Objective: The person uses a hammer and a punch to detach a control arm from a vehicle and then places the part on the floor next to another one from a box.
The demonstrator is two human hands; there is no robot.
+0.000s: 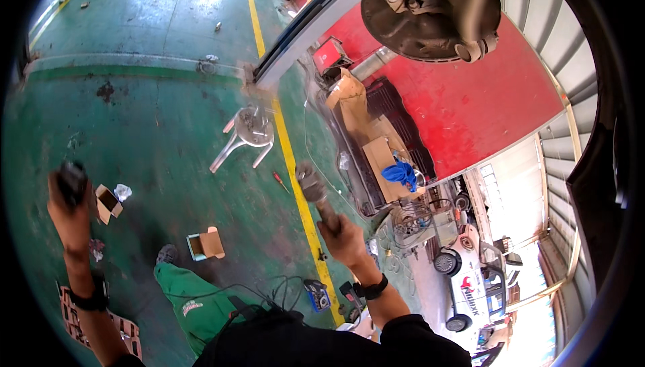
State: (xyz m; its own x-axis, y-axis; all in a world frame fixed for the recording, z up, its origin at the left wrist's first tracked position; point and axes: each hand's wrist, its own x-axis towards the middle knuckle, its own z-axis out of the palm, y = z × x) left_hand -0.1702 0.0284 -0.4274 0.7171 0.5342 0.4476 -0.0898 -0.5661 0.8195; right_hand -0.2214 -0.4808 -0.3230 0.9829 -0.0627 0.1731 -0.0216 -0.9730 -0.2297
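Observation:
My right hand is closed round the handle of a hammer, its metal head pointing up and away from me. Over at the far left, my left hand grips a dark, chunky part; blur hides its exact kind. The two hands are wide apart. At the upper right hangs a vehicle's wheel hub assembly with a round, rusty brown disc or shield, and neither hand touches it. Beyond the hammer stands a pale plastic stool with small metal pieces on its seat.
Open small boxes and a red-handled screwdriver lie on the green floor. A black tray holds cardboard and a blue cloth. Cables cross near my green trouser leg. A white car stands at the right.

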